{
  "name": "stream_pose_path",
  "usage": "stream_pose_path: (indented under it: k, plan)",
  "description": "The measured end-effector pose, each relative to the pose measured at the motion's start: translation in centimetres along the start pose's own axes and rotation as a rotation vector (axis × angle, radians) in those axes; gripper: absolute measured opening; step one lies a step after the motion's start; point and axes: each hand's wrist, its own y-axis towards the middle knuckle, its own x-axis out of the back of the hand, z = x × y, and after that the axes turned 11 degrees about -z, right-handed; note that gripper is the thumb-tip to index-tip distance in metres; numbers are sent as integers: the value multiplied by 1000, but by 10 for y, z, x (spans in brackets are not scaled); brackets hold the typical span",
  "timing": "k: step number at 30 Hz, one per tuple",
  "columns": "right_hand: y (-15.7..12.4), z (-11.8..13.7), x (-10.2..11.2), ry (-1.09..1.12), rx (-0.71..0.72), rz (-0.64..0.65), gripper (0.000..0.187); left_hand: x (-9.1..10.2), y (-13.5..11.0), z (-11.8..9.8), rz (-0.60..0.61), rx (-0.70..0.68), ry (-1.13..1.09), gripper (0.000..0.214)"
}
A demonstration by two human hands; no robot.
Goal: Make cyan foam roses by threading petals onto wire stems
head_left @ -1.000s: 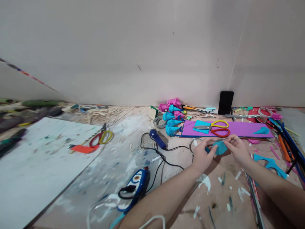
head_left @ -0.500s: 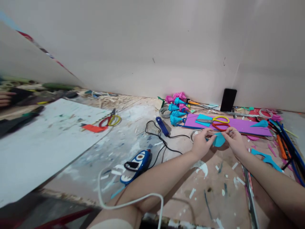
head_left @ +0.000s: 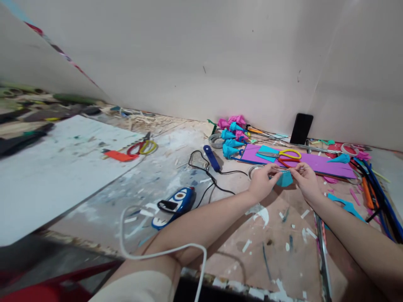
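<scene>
Both hands meet over the right part of the table, pinching a small blue craft-sheet piece (head_left: 285,179) along its upper edge. My left hand (head_left: 263,181) is closed on its left side, my right hand (head_left: 305,180) on its right. A thin wire or stick seems to run along that edge between the fingertips, too fine to make out. Just beyond the hands, scissors (head_left: 291,154) with yellow and red handles rest on a purple sheet (head_left: 319,165), partly over a blue square (head_left: 267,152). A blue cone (head_left: 341,158) lies at that sheet's right end.
Blue and pink paper flowers (head_left: 232,143) lie in a bunch near the wall. A black phone (head_left: 301,128) leans there. Left of my arm are a blue corded device (head_left: 176,205) and a blue-handled tool (head_left: 212,158). A white cable (head_left: 163,253) crosses my left arm. More scissors (head_left: 143,147) lie further left.
The whole view has shifted slightly. Both hands stay closed on the blue piece, with the fingers a little nearer each other. Another person's hand at the far left has gone out of view.
</scene>
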Motion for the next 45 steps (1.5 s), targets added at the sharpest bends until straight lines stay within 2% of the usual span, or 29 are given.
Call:
stream_pose_path:
  k: [8,14,23,31,38,45]
  plan:
    - [1,-4,5,-2,6,3,63,3,0,1,15,-22,1,15]
    - [3,-4,6,-23,26,39,59,-4,5,17,37,159,-320,22]
    - [5,-3,6,-64,86,65,55,-4,10,15,84,209,-360,29]
    - [4,-1,4,-95,100,50,54,-4,9,15,113,188,-411,40]
    - [3,0,3,-72,76,45,59,-3,11,17,143,160,-364,36]
    - [-1,4,4,-104,74,31,52,-3,11,17,198,96,-315,24]
